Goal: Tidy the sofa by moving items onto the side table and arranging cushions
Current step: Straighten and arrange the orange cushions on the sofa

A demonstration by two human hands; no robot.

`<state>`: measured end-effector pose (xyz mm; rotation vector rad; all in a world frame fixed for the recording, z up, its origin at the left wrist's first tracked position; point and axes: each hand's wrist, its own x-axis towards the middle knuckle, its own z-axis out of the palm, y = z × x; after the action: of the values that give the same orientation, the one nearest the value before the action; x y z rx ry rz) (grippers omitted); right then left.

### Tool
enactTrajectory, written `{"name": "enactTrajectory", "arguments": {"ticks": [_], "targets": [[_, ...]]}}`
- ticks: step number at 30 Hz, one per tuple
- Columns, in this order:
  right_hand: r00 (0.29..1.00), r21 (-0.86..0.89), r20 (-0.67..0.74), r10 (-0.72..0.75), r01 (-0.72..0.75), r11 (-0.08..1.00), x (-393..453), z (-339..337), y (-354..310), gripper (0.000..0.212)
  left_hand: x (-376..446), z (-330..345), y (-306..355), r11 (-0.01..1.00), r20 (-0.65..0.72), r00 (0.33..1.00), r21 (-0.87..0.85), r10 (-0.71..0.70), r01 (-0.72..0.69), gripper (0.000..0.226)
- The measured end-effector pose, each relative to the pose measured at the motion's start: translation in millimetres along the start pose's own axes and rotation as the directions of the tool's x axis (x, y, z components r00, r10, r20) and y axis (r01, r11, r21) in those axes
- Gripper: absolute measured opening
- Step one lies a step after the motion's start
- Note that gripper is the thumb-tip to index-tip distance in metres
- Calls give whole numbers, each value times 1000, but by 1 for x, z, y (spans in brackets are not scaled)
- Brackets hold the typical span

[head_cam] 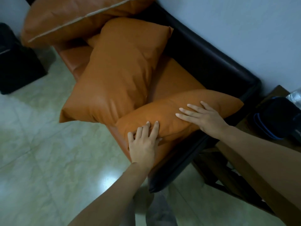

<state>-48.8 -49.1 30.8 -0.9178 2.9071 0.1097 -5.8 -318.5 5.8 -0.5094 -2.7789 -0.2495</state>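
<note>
An orange leather cushion (169, 110) lies across the near end of the sofa (203, 62), against its black armrest. My left hand (143, 141) rests flat on the cushion's near edge with the fingers straight. My right hand (202, 116) lies flat on its top, fingers spread. A larger orange cushion (120, 70) lies slanted across the seat behind it, overhanging the front edge. A third big orange cushion with pale piping (73, 18) sits at the far end.
A wooden side table (276, 93) stands right of the sofa with a dark blue-trimmed bag (275, 118) and a clear plastic item (295, 95) on it. A black object (17, 62) stands on the pale tiled floor (48, 152) at left. A white wall runs behind.
</note>
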Motion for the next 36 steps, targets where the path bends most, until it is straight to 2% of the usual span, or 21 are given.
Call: {"name": "enactTrajectory", "arguments": {"ticks": [6, 14, 16, 18, 20, 22, 26, 28, 30, 33, 36], "targets": [[984, -42, 99, -148, 153, 987, 3, 9, -7, 111, -41, 5, 10, 987, 111, 986, -86, -125, 135, 48], [958, -11, 197, -208, 214, 977, 10, 50, -18, 118, -70, 26, 12, 972, 202, 965, -134, -166, 195, 43], [946, 21, 229, -229, 231, 973, 14, 58, -17, 118, -74, 33, 13, 950, 230, 949, -177, -215, 258, 42], [930, 42, 280, -239, 236, 971, 23, 58, -19, 106, -77, 41, 6, 919, 282, 921, -210, -270, 334, 43], [856, 44, 445, -264, 274, 961, 34, 56, -29, 90, -88, 52, -7, 910, 352, 896, -209, -271, 358, 47], [817, 21, 506, -276, 308, 951, 44, 58, -43, 82, -104, 61, -20, 908, 434, 864, -203, -253, 368, 51], [894, 52, 347, -281, 281, 958, 40, 67, -51, 80, -111, 70, -37, 919, 498, 844, -204, -199, 337, 55], [925, 86, 233, -299, 286, 954, 37, 75, -49, 62, -106, 70, -44, 923, 506, 845, -217, -172, 318, 62], [945, 128, 196, -261, 239, 962, 38, 76, -48, 50, -102, 69, -49, 903, 536, 826, -247, -173, 350, 71], [937, 149, 325, -129, 84, 985, 48, 77, -45, 74, -100, 71, -47, 855, 620, 766, -292, -172, 429, 82], [915, 80, 400, -55, 25, 997, 48, 92, -48, 80, -92, 74, -42, 861, 660, 728, -248, -184, 443, 84]]}}
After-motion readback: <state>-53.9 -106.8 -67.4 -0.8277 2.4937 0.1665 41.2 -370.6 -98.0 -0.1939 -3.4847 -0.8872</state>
